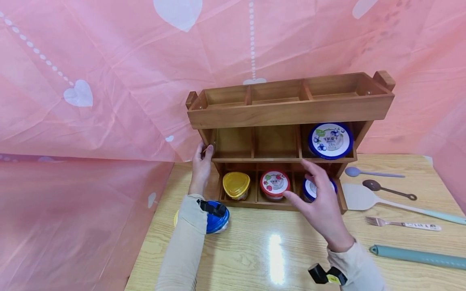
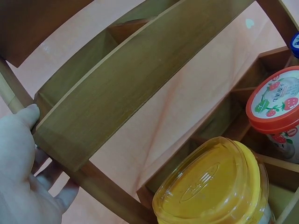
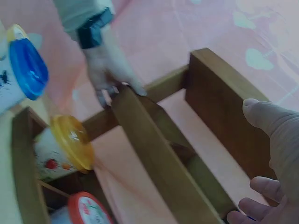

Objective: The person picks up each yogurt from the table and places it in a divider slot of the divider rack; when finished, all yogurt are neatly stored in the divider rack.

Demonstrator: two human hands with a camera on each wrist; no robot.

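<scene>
A three-tier wooden rack [image 1: 287, 115] stands against the pink cloth. My left hand [image 1: 200, 169] grips its left side frame at the middle shelf, thumb in front and fingers curled behind. My right hand [image 1: 322, 208] hovers before the lower right compartments, thumb and fingers spread, holding nothing. On the bottom shelf sit a yellow-lidded cup [image 1: 236, 184], a red-lidded cup with strawberries [image 1: 274, 183] and a blue-lidded cup [image 1: 310, 190], partly hidden by the right hand. Another blue-lidded cup [image 1: 330, 141], printed with blueberries, occupies the middle shelf's right compartment.
By the left forearm stands a cup with a blue lid [image 1: 218, 220]; a yellow edge [image 1: 176, 217] peeks out behind the sleeve. Right of the rack lie a purple spoon [image 1: 353, 171], brown spoon [image 1: 371, 185], spatula [image 1: 358, 197], fork [image 1: 378, 221] and teal rod [image 1: 418, 256].
</scene>
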